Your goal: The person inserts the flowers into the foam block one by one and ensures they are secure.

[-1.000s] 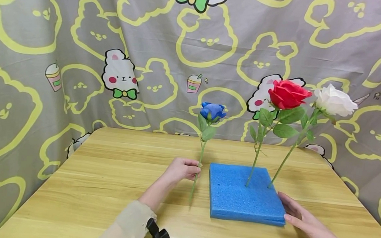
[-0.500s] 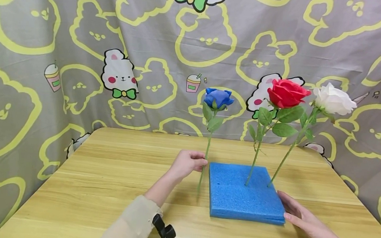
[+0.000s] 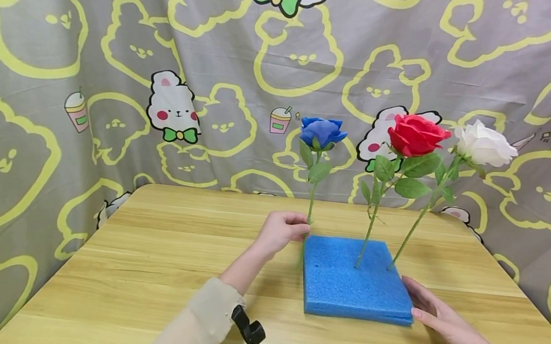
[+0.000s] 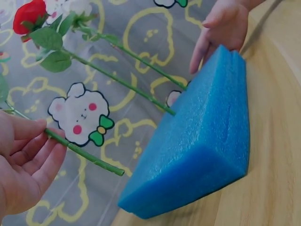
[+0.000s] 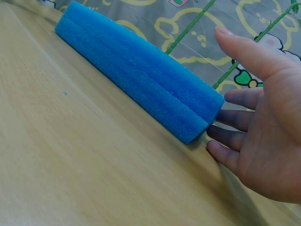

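My left hand (image 3: 282,231) pinches the green stem of a blue rose (image 3: 322,133) between thumb and fingers, at the left side of a blue foam block (image 3: 354,285). In the left wrist view the cut end of the stem (image 4: 101,163) hangs free of the foam. A red rose (image 3: 417,136) and a white rose (image 3: 484,143) stand with their stems in the foam, the white one leaning right. My right hand (image 3: 445,324) is at the block's right side; in the right wrist view its fingers (image 5: 237,117) are extended by the block's corner, the thumb raised.
The block lies on a wooden table (image 3: 157,260). Behind the table hangs a grey curtain (image 3: 227,51) with yellow cartoon outlines. A black strap-like piece (image 3: 248,327) sits at the left sleeve. A tiny blue crumb (image 5: 65,93) lies on the wood.
My left hand has carried the blue rose up and to the right, closer to the foam block. The right hand, the block and the other roses have stayed in place.
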`<state>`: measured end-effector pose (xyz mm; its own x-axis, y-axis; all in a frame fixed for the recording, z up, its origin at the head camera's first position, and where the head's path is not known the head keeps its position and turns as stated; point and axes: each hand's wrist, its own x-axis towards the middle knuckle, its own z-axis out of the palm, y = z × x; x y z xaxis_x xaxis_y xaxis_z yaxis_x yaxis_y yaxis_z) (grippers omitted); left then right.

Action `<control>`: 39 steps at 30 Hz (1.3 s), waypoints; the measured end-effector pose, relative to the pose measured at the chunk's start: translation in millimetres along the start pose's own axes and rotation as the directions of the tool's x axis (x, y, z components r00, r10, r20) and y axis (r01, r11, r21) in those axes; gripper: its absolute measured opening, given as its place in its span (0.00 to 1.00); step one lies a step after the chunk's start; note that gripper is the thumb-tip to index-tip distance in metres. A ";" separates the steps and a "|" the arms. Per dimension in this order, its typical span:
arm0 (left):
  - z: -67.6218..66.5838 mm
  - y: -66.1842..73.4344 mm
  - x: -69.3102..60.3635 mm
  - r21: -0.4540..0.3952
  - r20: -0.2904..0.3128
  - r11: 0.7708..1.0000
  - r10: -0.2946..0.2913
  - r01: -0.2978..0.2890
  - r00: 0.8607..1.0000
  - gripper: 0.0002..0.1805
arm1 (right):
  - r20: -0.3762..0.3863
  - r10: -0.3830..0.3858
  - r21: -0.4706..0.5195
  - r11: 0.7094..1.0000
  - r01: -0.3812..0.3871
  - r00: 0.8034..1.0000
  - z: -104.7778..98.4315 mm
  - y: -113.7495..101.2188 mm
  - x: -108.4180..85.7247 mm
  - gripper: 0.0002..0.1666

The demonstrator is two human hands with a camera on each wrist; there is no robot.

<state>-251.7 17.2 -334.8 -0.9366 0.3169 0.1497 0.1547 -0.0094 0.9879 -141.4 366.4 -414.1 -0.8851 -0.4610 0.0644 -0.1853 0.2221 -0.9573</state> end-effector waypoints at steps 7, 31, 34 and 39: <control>7.7 -3.8 4.9 -0.026 -0.012 0.999 0.032 -0.033 0.999 0.12 | 0.003 -0.001 -0.003 1.000 0.001 1.000 -0.2 -0.3 0.1 0.33; 25.8 -21.2 5.5 0.064 0.025 0.993 0.097 -0.099 0.995 0.11 | 0.006 -0.007 -0.003 1.000 0.007 1.000 -1.1 1.2 -0.2 0.33; 26.7 -22.0 5.8 0.068 0.018 0.992 0.103 -0.104 0.994 0.10 | -0.001 -0.007 -0.010 1.000 0.007 1.000 -0.8 1.5 -0.3 0.33; 27.6 -23.7 7.4 0.070 0.005 0.991 0.112 -0.112 0.994 0.10 | -0.005 -0.006 -0.012 1.000 0.006 1.000 -0.7 1.5 -0.4 0.32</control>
<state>-253.7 46.0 -358.2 -0.9117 0.3184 0.2596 0.2807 0.0215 0.9595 -141.6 367.5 -415.4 -0.8863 -0.4576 0.0716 -0.1958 0.2299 -0.9533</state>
